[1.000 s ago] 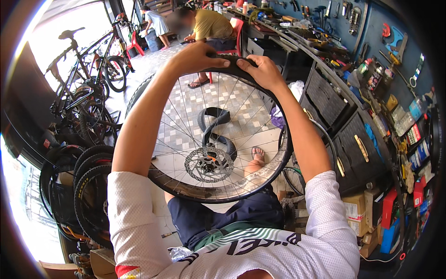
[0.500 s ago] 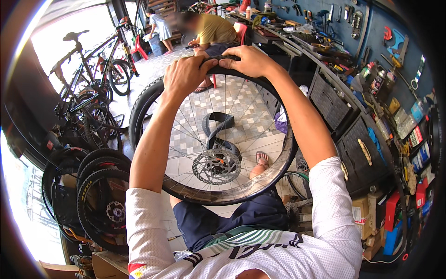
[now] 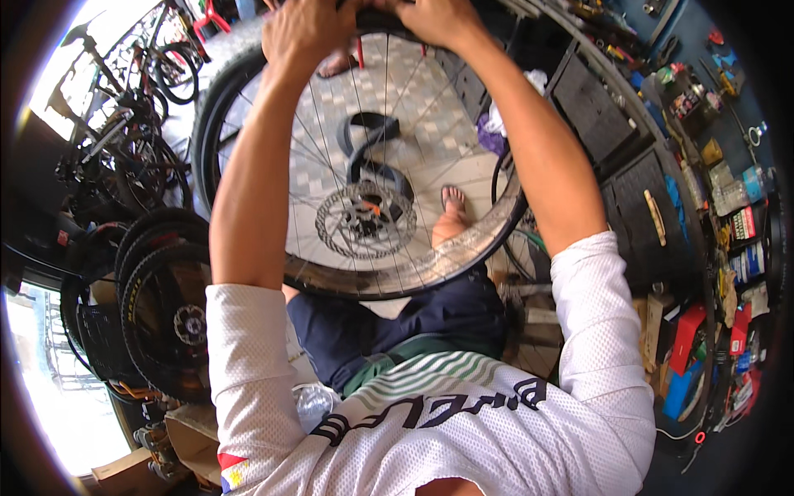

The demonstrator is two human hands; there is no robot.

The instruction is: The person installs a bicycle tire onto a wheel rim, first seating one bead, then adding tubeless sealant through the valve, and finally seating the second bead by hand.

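Upright before my lap stands a bicycle wheel (image 3: pixel 430 273) with thin spokes and a perforated disc rotor (image 3: pixel 365 221) at the hub. A black knobby tyre (image 3: pixel 207 136) shows along its left side. My left hand (image 3: pixel 310 29) is closed on the tyre at the top of the wheel. Beside it, my right hand (image 3: pixel 437 18) grips the same top stretch. The upper frame edge cuts off part of both hands, and the left fingertips are blurred. Beyond the spokes, a curled black rubber strip (image 3: pixel 368 136) lies on the tiled floor.
Several spare wheels (image 3: pixel 169 314) stand at left, below parked bicycles (image 3: pixel 124 124). On the right, dark cabinets (image 3: pixel 637 198) run beside a cluttered bench with bottles and tools. A cardboard box (image 3: pixel 194 438) sits at lower left, and a purple bag (image 3: pixel 490 135) lies by the cabinets.
The view has tipped downward, so my hands and the wheel top sit at the upper edge. The seated person has mostly left the picture. Both hands stay on the tyre.
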